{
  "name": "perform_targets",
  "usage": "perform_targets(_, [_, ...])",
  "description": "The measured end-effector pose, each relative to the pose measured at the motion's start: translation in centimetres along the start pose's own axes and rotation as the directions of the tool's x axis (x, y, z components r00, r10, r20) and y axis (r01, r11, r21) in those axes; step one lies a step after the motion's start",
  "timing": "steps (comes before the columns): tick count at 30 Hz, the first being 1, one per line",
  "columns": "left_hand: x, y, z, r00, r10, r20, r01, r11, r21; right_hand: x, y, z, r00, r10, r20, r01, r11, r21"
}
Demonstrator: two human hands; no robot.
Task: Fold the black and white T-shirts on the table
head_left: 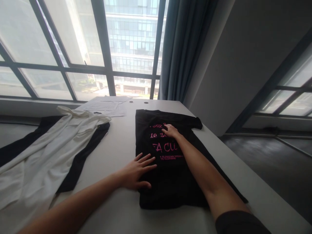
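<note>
A black T-shirt (168, 185) with pink lettering lies on the white table, its left side in a straight edge and a short sleeve sticking out at the far right. The lettering is cut off at that left edge. My left hand (137, 170) lies flat with fingers spread across the shirt's left edge, near its lower part. Farther up, my right hand (170, 130) rests on the printed lettering. Its fingers are bent and partly hidden, and whether they pinch the cloth I cannot tell.
On the left of the white table (117, 130) lie a white garment (70, 139) and a black garment (80, 162). White folded cloth or paper (107, 105) is at the far end. Beyond stand large windows and a blue-grey curtain (185, 48); a wall rises at right.
</note>
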State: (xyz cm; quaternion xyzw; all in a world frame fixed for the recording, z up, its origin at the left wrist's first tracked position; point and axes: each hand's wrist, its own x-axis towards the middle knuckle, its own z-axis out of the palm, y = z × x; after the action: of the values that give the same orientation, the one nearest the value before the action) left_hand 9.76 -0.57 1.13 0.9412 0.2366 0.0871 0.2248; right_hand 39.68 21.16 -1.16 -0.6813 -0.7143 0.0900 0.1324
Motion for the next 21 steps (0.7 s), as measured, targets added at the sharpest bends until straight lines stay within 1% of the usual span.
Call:
perform_targets(3, [-0.1, 1.1, 0.2, 0.997, 0.066, 0.044, -0.065, 0.998, -0.019, -2.4, 3.6, -1.2, 0.995, 0.097, 0.017, -0.096, 0.994, -0.057])
perform_targets(7, [-0.1, 2.1, 0.4, 0.992, 0.11, 0.058, -0.108, 0.993, -0.045, -6.4, 7.8, -2.7, 0.98, 0.196, -0.031, -0.199, 0.972, -0.123])
perform_targets(9, [-0.3, 2.6, 0.7, 0.991, 0.119, 0.061, -0.116, 0.992, -0.054, -8.6, 9.0, -3.3, 0.962, 0.264, -0.072, -0.272, 0.951, -0.148])
perform_targets(10, [-0.4, 2.9, 0.8, 0.99, 0.125, 0.064, -0.122, 0.991, -0.054, -9.7, 9.4, -3.7, 0.946, 0.311, -0.097, -0.323, 0.933, -0.159])
perform_targets(12, [-0.8, 3.5, 1.2, 0.989, 0.133, 0.063, -0.13, 0.99, -0.047, -11.6, 9.8, -4.5, 0.901, 0.409, -0.143, -0.43, 0.887, -0.169])
perform_targets(14, [-1.3, 4.1, 1.5, 0.989, 0.134, 0.064, -0.132, 0.991, -0.033, -13.3, 10.1, -5.6, 0.864, 0.483, -0.144, -0.502, 0.849, -0.163])
perform_targets(15, [-1.6, 4.4, 1.7, 0.989, 0.133, 0.068, -0.131, 0.991, -0.023, -14.1, 10.2, -6.2, 0.857, 0.503, -0.112, -0.515, 0.843, -0.154])
perform_targets(17, [-2.1, 4.9, 2.1, 0.988, 0.133, 0.081, -0.133, 0.991, -0.003, -15.6, 10.7, -7.5, 0.859, 0.511, 0.007, -0.508, 0.855, -0.105])
perform_targets(19, [-2.5, 5.3, 2.4, 0.988, 0.13, 0.078, -0.131, 0.991, 0.008, -17.2, 11.2, -8.6, 0.857, 0.494, 0.15, -0.497, 0.868, -0.016])
perform_targets(21, [-2.6, 5.3, 2.7, 0.991, 0.123, 0.051, -0.124, 0.992, 0.011, -18.9, 11.6, -9.5, 0.837, 0.478, 0.266, -0.516, 0.851, 0.095])
